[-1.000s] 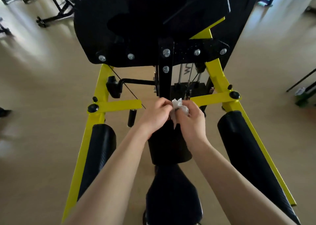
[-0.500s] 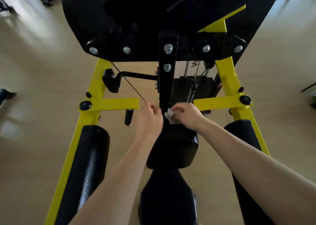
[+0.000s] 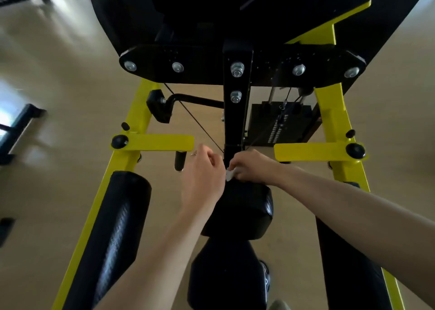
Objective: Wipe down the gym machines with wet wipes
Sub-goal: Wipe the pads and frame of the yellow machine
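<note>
Right hand (image 3: 253,167) curled over a white wet wipe (image 3: 229,175), pinning it at the base of the black centre post (image 3: 236,111), just above the small black pad (image 3: 244,206); left hand (image 3: 203,175) beside it, fingers curled, cannot tell if it grips anything; yellow frame (image 3: 131,159) and black roller pads (image 3: 110,234) flank both arms.

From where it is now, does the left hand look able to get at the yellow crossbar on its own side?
Probably yes. The left hand sits just below and right of the left yellow crossbar, with only open air between them. It seems to hold nothing; the wipe is under the right hand.
</note>
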{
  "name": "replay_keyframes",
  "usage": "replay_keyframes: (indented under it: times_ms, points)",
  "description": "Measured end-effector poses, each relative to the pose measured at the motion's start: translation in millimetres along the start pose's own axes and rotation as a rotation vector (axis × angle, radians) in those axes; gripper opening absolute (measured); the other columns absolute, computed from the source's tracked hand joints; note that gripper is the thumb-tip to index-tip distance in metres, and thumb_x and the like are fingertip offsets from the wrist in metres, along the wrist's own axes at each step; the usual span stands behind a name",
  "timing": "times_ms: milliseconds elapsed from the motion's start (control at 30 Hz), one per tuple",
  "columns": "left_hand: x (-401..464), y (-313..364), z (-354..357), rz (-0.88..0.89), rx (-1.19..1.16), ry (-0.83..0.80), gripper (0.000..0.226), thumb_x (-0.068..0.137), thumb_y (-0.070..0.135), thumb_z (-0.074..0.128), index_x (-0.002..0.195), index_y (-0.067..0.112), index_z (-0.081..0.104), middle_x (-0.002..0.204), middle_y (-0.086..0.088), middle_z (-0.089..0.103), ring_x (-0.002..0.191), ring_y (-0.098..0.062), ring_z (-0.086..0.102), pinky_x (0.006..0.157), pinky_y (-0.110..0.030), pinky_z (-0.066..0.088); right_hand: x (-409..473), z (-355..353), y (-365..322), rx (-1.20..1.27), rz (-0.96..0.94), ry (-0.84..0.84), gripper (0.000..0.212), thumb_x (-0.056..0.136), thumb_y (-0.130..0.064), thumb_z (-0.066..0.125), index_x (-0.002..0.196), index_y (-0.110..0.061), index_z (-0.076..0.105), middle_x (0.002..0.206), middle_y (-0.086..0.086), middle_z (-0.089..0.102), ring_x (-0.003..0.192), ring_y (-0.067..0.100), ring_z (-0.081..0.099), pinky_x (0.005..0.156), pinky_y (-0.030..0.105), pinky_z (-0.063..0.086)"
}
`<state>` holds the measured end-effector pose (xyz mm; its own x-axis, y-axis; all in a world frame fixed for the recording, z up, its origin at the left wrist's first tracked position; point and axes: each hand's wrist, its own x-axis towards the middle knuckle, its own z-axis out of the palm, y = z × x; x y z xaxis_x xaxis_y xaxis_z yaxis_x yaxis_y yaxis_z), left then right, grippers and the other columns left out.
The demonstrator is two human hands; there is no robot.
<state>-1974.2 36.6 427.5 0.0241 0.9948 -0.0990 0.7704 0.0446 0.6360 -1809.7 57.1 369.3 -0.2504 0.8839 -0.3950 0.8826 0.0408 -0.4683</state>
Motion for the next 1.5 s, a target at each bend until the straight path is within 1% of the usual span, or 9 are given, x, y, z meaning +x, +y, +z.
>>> replay_keyframes:
  times_ms: [167,300,700,867,933,1067,1233,1400,1500]
  points:
    - [2.9,-1.9,2.2,-0.016,-0.013,-0.023,0.016,0.103,0.029,0.046,0.089,0.024,0.052,0.079,0.004,0.059,0.065,-0.008,0.057,0.052,-0.021,0.037,25.4,1.7,24.8,-0.016,0.049,0.267,0.037,0.095,-0.004,0.056,0.128,-0.016,0.069,0.123,0.002,0.063,0.117,0.021,0.059,0.096,0.027,0.044]
    - [4.3,-2.2,3.2,0.029,0.001,0.009,0.015,0.101,0.026,0.049,0.087,0.023,0.053,0.073,0.004,0.059,0.062,-0.007,0.056,0.049,-0.022,0.042,19.9,17.0,25.6,-0.145,-0.168,0.367,0.040,0.086,0.009,0.062,0.120,-0.010,0.072,0.120,0.008,0.070,0.109,0.028,0.062,0.093,0.036,0.051]
    - [7.8,-3.9,3.6,0.029,0.002,-0.028,0.015,0.101,0.027,0.048,0.088,0.022,0.053,0.073,0.005,0.060,0.062,-0.008,0.056,0.050,-0.025,0.045,21.3,14.4,31.6,-0.308,-0.243,0.322,0.053,0.085,0.007,0.066,0.136,-0.007,0.061,0.128,0.009,0.065,0.118,0.026,0.060,0.095,0.033,0.054]
    - [5.9,-5.8,3.3,0.047,-0.024,-0.043,0.014,0.101,0.026,0.047,0.088,0.022,0.052,0.073,0.003,0.060,0.060,-0.009,0.057,0.047,-0.023,0.040,20.7,12.5,23.6,-0.026,0.010,0.396,0.042,0.095,0.001,0.051,0.133,-0.010,0.065,0.129,0.008,0.064,0.118,0.025,0.060,0.099,0.031,0.046]
    - [6.8,-5.7,3.1,0.042,-0.025,-0.045,0.014,0.102,0.027,0.048,0.089,0.023,0.052,0.074,0.003,0.060,0.060,-0.009,0.058,0.047,-0.022,0.039,22.5,9.5,14.2,0.012,-0.037,0.442,0.040,0.096,0.001,0.052,0.132,-0.010,0.066,0.129,0.007,0.064,0.119,0.025,0.059,0.099,0.028,0.043]
    - [8.0,-7.2,4.0,0.034,-0.026,-0.055,0.015,0.102,0.029,0.048,0.090,0.023,0.053,0.075,0.004,0.061,0.064,-0.009,0.059,0.050,-0.026,0.049,29.0,12.4,-1.5,-0.114,-0.107,0.262,0.048,0.096,0.002,0.051,0.142,-0.012,0.057,0.143,0.003,0.058,0.134,0.021,0.050,0.110,0.027,0.038]
    - [9.9,-8.9,6.4,0.059,-0.025,-0.049,0.013,0.101,0.027,0.050,0.090,0.021,0.054,0.072,0.003,0.060,0.063,-0.009,0.059,0.051,-0.026,0.051,20.6,12.3,-0.5,-0.112,-0.052,0.218,0.041,0.092,0.001,0.057,0.129,-0.015,0.067,0.132,0.000,0.065,0.126,0.020,0.056,0.104,0.026,0.041]
    - [6.6,-8.1,3.4,0.059,0.005,-0.037,0.011,0.101,0.029,0.053,0.093,0.022,0.055,0.076,0.005,0.060,0.065,-0.007,0.058,0.053,-0.021,0.044,8.2,6.2,-6.1,0.192,0.105,0.143,0.032,0.090,-0.004,0.062,0.114,-0.019,0.077,0.111,-0.007,0.070,0.105,0.009,0.064,0.084,0.010,0.042]
    - [5.6,-6.2,4.3,0.034,0.049,-0.029,0.011,0.102,0.032,0.051,0.094,0.024,0.053,0.081,0.007,0.058,0.069,-0.006,0.056,0.057,-0.026,0.044,-7.5,-7.4,-12.1,0.771,0.293,0.081,0.027,0.090,-0.004,0.064,0.112,-0.012,0.077,0.101,-0.002,0.070,0.095,0.011,0.063,0.077,0.016,0.047]
